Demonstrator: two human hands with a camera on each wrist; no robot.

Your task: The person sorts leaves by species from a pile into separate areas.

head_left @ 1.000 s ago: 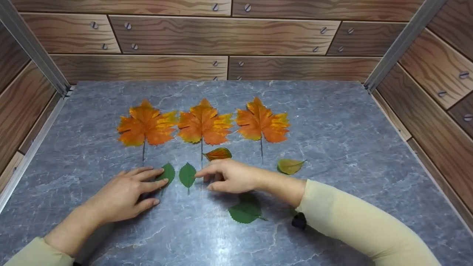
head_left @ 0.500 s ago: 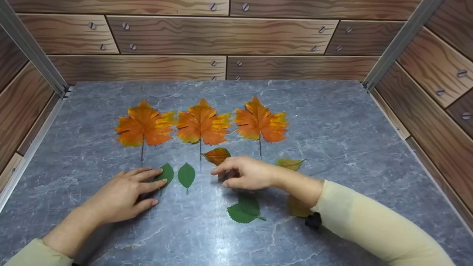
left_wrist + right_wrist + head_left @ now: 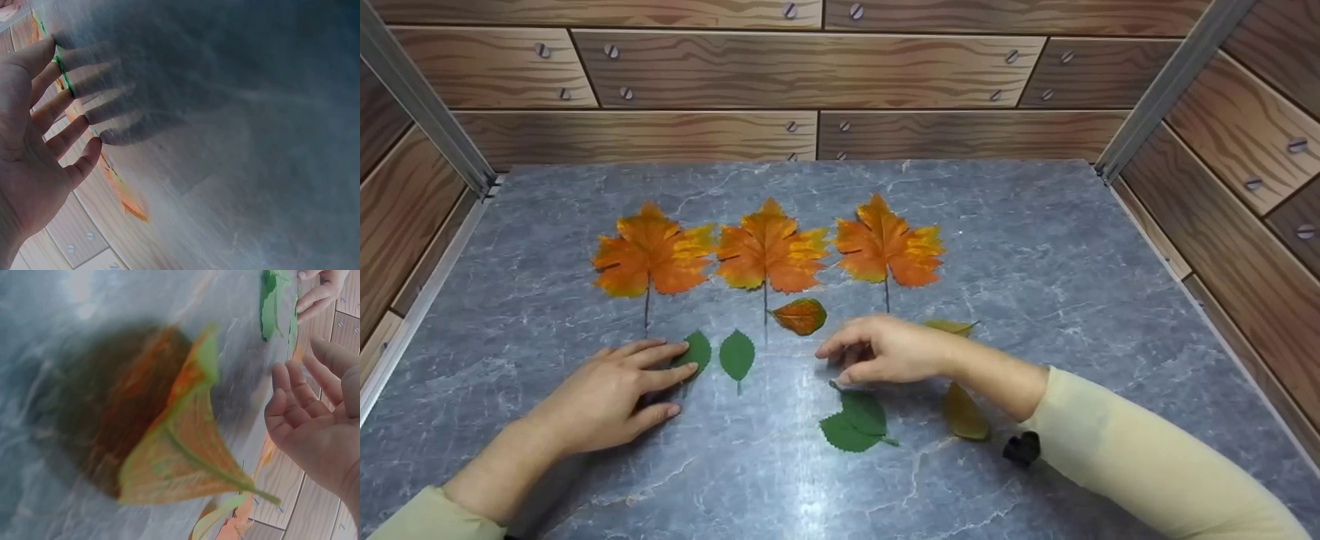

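Observation:
My left hand (image 3: pixel 611 394) rests on the table with fingers spread, two fingertips touching a small green leaf (image 3: pixel 702 352). Just right of it lies a second green leaf (image 3: pixel 737 355), stem toward me. Over the table, my right hand (image 3: pixel 896 349) hovers with loosely bent fingers and holds nothing. Below that hand are overlapping green leaves (image 3: pixel 851 432), and to its left is a small orange-red leaf (image 3: pixel 801 316). A yellow-brown leaf (image 3: pixel 966 417) lies below the right forearm; in the right wrist view this curled leaf (image 3: pixel 180 458) looms close. The forearm partly hides another yellowish leaf (image 3: pixel 950 327).
Three orange maple leaves (image 3: pixel 652 251) with dark stems form a row across the back of the grey marbled table (image 3: pixel 1020 247). Wood-patterned panels (image 3: pixel 810 71) stand behind and at the sides, with metal posts (image 3: pixel 1170 90) at the back corners.
My right hand has drawn away from the second green leaf, moving right and leaving it on the table. The left hand stays in place on its leaf. More of the yellow-brown leaf is uncovered.

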